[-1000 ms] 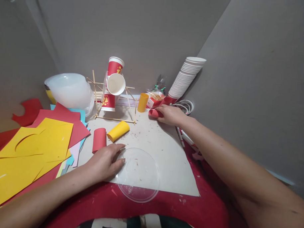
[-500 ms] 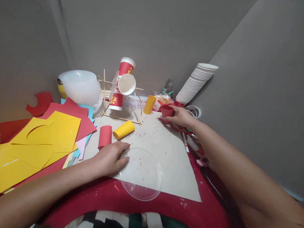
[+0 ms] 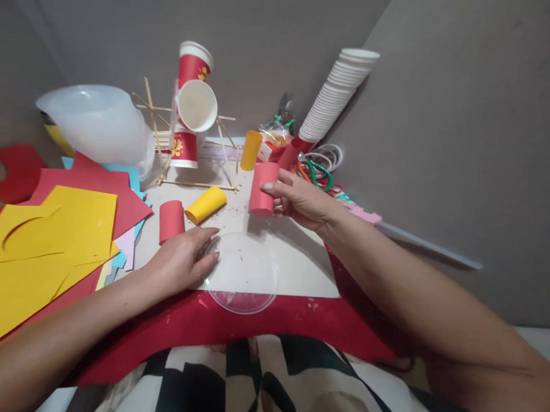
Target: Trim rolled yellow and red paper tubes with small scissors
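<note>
My right hand (image 3: 302,201) grips a red paper tube (image 3: 262,187) and holds it upright just above the beige board (image 3: 300,261). My left hand (image 3: 183,260) lies flat with its fingers resting on the rim of a clear plastic lid (image 3: 243,271). Just beyond the left hand lie another red tube (image 3: 170,220) and a yellow tube (image 3: 206,204). A second yellow tube (image 3: 250,150) stands upright farther back.
A frame of sticks with red paper cups (image 3: 192,107) stands at the back. A leaning stack of white cups (image 3: 335,91), scissors (image 3: 319,171) and cables are at the right. Yellow and red paper sheets (image 3: 52,240) and a translucent bowl (image 3: 97,121) fill the left.
My right hand has lifted the red tube from the back right and brought it nearer, toward the middle of the board. The left hand stays on the lid. The view has tilted down.
</note>
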Available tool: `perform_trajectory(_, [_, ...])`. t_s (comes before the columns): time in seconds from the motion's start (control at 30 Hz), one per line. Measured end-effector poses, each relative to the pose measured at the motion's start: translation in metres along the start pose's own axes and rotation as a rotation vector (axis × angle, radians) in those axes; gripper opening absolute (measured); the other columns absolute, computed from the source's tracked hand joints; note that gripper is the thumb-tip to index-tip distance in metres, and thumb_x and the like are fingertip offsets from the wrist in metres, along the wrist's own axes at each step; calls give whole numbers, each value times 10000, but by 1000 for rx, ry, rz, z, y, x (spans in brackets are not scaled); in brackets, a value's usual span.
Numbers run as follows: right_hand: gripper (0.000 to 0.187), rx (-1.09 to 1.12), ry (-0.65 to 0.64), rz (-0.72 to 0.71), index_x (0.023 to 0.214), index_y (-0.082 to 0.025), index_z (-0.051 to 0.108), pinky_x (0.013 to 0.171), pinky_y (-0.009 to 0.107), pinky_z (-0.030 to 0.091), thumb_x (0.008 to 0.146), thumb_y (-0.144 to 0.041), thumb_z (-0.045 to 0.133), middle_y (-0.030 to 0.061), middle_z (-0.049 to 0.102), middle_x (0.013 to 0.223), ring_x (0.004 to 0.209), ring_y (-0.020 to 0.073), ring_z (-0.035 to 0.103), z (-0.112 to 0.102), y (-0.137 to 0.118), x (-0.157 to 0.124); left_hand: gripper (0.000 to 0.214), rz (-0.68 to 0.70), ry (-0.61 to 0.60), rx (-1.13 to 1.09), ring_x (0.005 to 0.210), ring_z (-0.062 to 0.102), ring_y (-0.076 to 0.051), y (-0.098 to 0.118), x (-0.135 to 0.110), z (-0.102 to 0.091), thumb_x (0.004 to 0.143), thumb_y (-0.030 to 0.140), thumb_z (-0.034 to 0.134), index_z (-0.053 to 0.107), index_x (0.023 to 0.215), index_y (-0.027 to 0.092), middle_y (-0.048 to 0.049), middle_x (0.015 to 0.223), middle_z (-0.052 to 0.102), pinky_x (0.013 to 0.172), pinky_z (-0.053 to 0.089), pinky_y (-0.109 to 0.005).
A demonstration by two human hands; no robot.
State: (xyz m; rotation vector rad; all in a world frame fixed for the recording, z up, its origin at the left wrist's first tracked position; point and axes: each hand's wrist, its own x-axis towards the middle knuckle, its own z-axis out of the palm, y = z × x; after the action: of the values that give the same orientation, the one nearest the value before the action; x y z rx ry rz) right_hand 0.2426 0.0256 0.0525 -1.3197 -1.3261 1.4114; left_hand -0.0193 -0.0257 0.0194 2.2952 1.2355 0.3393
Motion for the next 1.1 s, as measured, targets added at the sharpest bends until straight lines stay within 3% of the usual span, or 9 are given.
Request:
perform_trajectory(0.13, [683, 37, 31, 42, 1288, -236, 485, 412, 185, 334, 697, -392, 792, -70, 539, 636, 471, 74, 442, 17, 14, -30, 422, 123, 127, 121, 990, 675, -280, -5, -1, 8, 928, 342, 497, 551, 1299, 148, -141, 1158, 682, 806, 565, -426])
perform_trajectory(0.27, [805, 21, 101, 65, 1419, -202, 379, 379, 196, 369, 742, -400, 765, -74, 538, 568, 442, 100, 472, 25, 26, -47, 373, 232, 164, 192, 1054, 666, -284, -5, -2, 16, 941, 313, 500, 556, 1270, 147, -137, 1186, 681, 810, 577, -409])
perform_trajectory(0.5, [681, -63, -8, 111, 1404, -210, 408, 404, 194, 396, 816, -394, 698, -59, 561, 619, 486, 99, 493, 41, 36, -55, 337, 300, 160, 286, 1011, 652, -280, -5, -2, 24, 948, 306, 497, 560, 1237, 143, -137, 1144, 682, 789, 578, -413])
perform_trajectory(0.73, [654, -318, 116, -40, 1387, -162, 474, 584, 281, 470, 815, -392, 692, 20, 599, 832, 664, 136, 530, 47, 43, -53, 336, 352, 192, 306, 973, 630, -281, -6, 2, 29, 945, 282, 503, 570, 1229, 115, -136, 1130, 680, 799, 569, -423])
perform_trajectory(0.87, [775, -423, 168, -65, 1475, -161, 387, 552, 298, 466, 807, -415, 688, 13, 604, 786, 574, 132, 494, 46, 48, -51, 347, 387, 216, 269, 956, 622, -270, -8, 2, 30, 943, 267, 511, 564, 1243, 100, -135, 1119, 681, 803, 561, -417])
perform_trajectory(1.0, [728, -528, 213, -187, 1420, -174, 456, 614, 331, 516, 793, -457, 696, 91, 664, 1067, 560, 110, 510, 44, 57, -48, 368, 398, 212, 227, 981, 619, -269, -10, 2, 32, 938, 256, 521, 558, 1265, 93, -141, 1144, 676, 825, 554, -414])
perform_trajectory(1.1, [679, -633, 227, -253, 1389, -170, 495, 643, 349, 522, 812, -479, 674, 103, 670, 1132, 562, 115, 507, 43, 62, -48, 380, 395, 205, 206, 1012, 617, -274, -10, 3, 33, 935, 256, 524, 554, 1278, 96, -146, 1174, 667, 848, 549, -421])
